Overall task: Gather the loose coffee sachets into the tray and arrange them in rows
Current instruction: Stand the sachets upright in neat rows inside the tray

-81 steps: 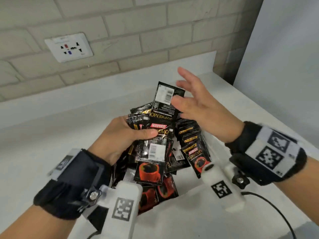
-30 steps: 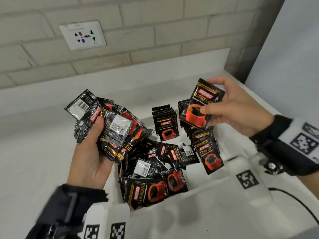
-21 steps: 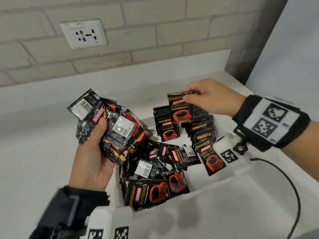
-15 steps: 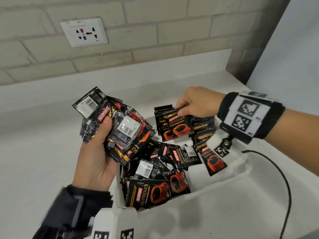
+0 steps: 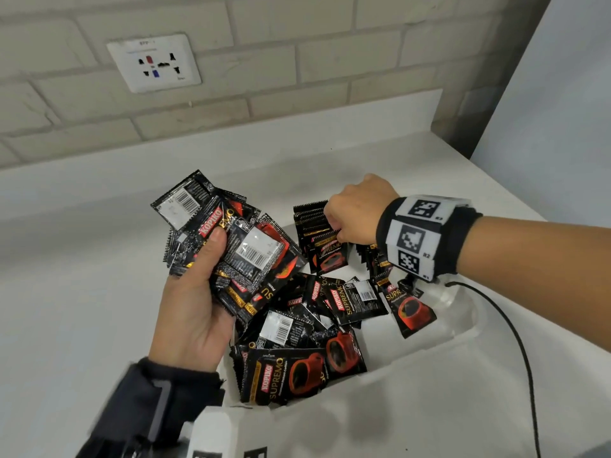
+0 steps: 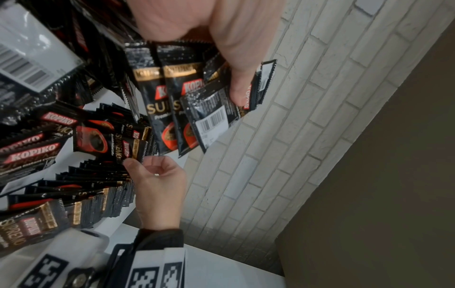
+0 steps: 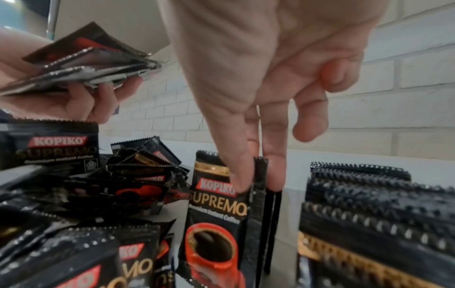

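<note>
My left hand (image 5: pixel 195 302) grips a fanned bundle of black Kopiko coffee sachets (image 5: pixel 228 242), held above the left side of the white tray (image 5: pixel 380 375). Over the tray's far end, my right hand (image 5: pixel 353 216) pinches the top edge of one upright sachet (image 7: pixel 219 210) between thumb and forefinger at the front of the left standing row (image 5: pixel 314 223). A second standing row (image 7: pixel 369 204) fills the tray's right side. Loose sachets (image 5: pixel 297 332) lie jumbled in the near part of the tray.
The tray sits on a white counter (image 5: pixel 82 292) against a brick wall with a power socket (image 5: pixel 153 62). A black cable (image 5: pixel 515 342) runs across the counter on the right. A grey panel (image 5: pixel 562 110) bounds the right side.
My right hand carried one sachet from the air down to the front of the left standing row. The left hand kept its bundle nearly still.
</note>
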